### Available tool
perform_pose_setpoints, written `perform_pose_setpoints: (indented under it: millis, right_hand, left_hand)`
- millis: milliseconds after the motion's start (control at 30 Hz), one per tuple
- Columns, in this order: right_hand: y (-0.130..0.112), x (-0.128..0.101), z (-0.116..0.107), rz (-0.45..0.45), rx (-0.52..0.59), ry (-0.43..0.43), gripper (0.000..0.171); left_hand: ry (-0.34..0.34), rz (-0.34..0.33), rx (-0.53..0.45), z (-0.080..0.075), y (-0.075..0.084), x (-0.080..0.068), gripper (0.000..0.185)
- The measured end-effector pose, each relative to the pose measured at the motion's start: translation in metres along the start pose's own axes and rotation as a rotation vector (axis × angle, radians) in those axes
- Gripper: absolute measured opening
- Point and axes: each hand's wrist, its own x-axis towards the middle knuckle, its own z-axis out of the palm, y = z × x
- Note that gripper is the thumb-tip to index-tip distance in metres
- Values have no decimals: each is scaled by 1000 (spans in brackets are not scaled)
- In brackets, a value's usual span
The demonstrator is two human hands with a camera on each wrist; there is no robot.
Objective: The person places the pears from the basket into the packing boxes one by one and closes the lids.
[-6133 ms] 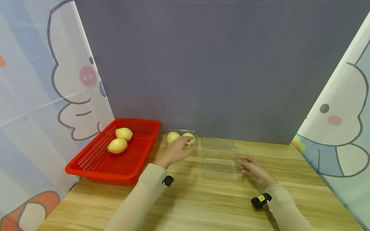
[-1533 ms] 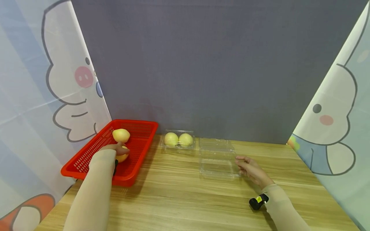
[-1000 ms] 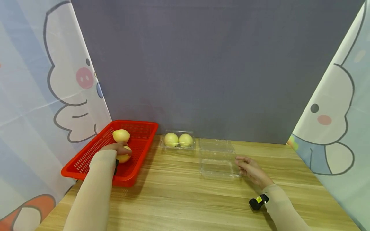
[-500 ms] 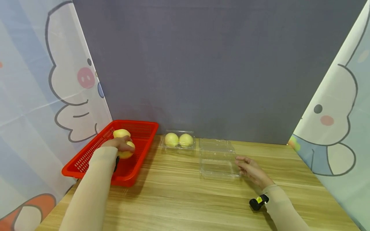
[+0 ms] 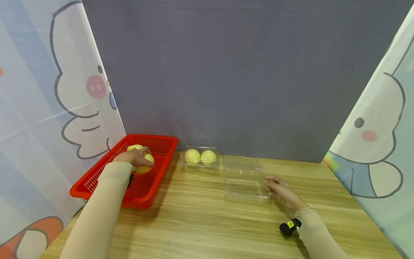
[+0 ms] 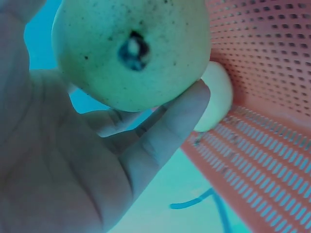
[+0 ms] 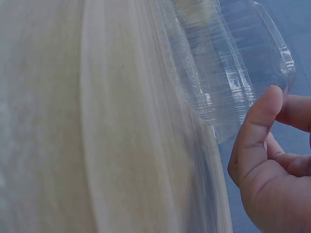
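My left hand (image 5: 130, 157) grips a yellow pear (image 5: 149, 158) over the red basket (image 5: 164, 171). In the left wrist view the fingers and thumb curve round this pear (image 6: 131, 58), its dark-pitted end facing the camera. Behind it a second pear (image 5: 134, 147) lies in the basket, partly hidden by the hand. On the table's right side stands a clear plastic clamshell box (image 5: 245, 183) with its lid raised and nothing in it. My right hand (image 5: 284, 193) pinches the box's right edge between thumb and finger, as the right wrist view also shows.
A similar clear box (image 5: 199, 164) with two pears (image 5: 192, 157) sits at the back, between the basket and the open box. A grey backdrop (image 5: 220, 79) rises behind the wooden table (image 5: 207, 223). Printed curtains (image 5: 32, 118) hang at both sides.
Since about six seconds ago my left hand has gone from the filled box to the basket and taken hold of a pear. That pear has lifted slightly. The right hand stays on the box.
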Motion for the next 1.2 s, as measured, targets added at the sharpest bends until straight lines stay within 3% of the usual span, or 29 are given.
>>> perform_pose_setpoints:
  millis: [233,600,1100,1200]
  right_hand:
    - [1,0,0,1,-2,6,56]
    - [2,1,-2,-5,-1,1,55]
    - [2,0,-3,-18,-12,-12,56]
    - [2,1,-3,-19,-4,-9,56]
  left_hand:
    - [83,61,69,-10,12,-12,55]
    - [145,129,113,-19,31,-21,56]
    - [153,179,46,-17,52,-23,52]
    - [167,199,69,-15,57,-22,51]
